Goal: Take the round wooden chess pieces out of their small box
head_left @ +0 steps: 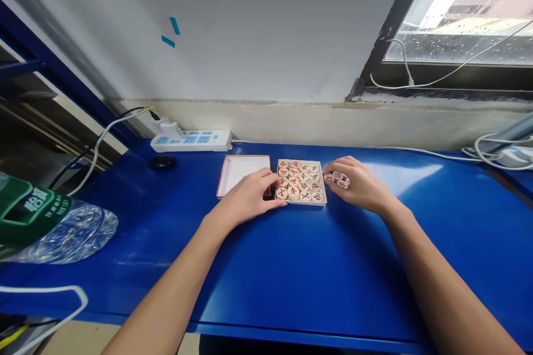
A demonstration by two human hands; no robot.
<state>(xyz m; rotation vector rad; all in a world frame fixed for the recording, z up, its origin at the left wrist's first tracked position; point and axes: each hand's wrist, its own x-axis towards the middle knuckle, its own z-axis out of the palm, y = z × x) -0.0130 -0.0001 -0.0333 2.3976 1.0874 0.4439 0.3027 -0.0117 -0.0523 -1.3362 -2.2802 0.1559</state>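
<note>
A small box (301,202) full of round wooden chess pieces (300,180) with red and black characters sits on the blue table (291,272). Its empty lid (241,171) lies just left of it. My left hand (250,197) rests against the box's left side, fingers curled on its edge. My right hand (358,184) is at the box's right side, its fingers closed on a few loose pieces (339,179).
A white and blue power strip (191,140) lies at the back left by the wall, with a dark round object (162,162) before it. A plastic water bottle (45,222) lies at the left edge. Cables (495,152) trail at the right under the window.
</note>
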